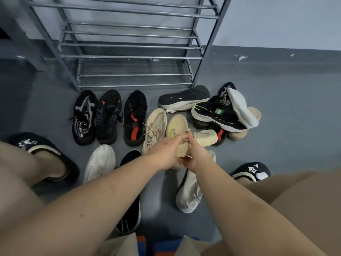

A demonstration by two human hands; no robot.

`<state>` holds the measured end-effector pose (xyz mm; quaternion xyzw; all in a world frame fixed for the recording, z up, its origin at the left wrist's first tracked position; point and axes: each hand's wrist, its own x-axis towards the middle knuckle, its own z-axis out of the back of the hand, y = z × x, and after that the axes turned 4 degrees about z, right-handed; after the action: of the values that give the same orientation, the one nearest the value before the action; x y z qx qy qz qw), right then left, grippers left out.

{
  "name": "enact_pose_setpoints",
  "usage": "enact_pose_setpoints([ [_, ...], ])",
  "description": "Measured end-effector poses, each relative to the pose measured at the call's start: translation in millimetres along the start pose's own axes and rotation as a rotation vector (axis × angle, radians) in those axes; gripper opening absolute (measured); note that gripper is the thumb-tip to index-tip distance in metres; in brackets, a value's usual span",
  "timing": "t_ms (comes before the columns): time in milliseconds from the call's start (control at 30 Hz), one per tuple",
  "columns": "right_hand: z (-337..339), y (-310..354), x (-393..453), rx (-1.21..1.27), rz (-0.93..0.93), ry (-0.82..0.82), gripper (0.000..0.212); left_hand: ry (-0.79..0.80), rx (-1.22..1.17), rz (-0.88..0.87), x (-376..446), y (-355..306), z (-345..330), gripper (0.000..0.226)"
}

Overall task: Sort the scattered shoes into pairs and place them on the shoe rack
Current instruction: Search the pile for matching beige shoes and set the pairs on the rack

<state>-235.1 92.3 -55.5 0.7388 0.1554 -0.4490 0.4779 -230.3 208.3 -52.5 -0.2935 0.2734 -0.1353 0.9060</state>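
My left hand [164, 154] and my right hand [195, 157] both grip a pale yellow knit sneaker [177, 130] by its heel and laces, toe pointing away. A beige sneaker [156, 124] lies just left of it. Three black sneakers [110, 117] stand in a row before the grey metal shoe rack [132, 57], whose shelves hold nothing. To the right is a pile of shoes [221, 113]: black ones with green marks, an upturned white sole, tan soles. A white sneaker [100, 162], a black slip-on [129, 200] and a cream shoe [190, 193] lie near me.
The floor [286, 126] is grey, with a pale wall behind the rack. My feet wear black slippers at left [42, 150] and right [252, 170]. My bent knees fill the lower corners.
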Motion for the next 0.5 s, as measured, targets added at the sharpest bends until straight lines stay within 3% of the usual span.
enact_pose_setpoints([
  [100,-4,-2,-13,0.062,-0.027,0.049,0.033,-0.029,-0.066,-0.014,-7,1,-1,0.087],
  [233,-3,-7,-20,0.054,-0.083,0.143,0.035,-0.203,-0.384,0.081,-12,10,2,0.084],
  [367,6,-12,-25,0.039,-0.118,0.214,0.026,-0.046,-0.771,0.27,-18,27,1,0.044],
  [500,10,-17,-25,-0.025,-0.139,0.308,0.024,0.082,-1.102,0.487,-28,45,-4,0.032],
])
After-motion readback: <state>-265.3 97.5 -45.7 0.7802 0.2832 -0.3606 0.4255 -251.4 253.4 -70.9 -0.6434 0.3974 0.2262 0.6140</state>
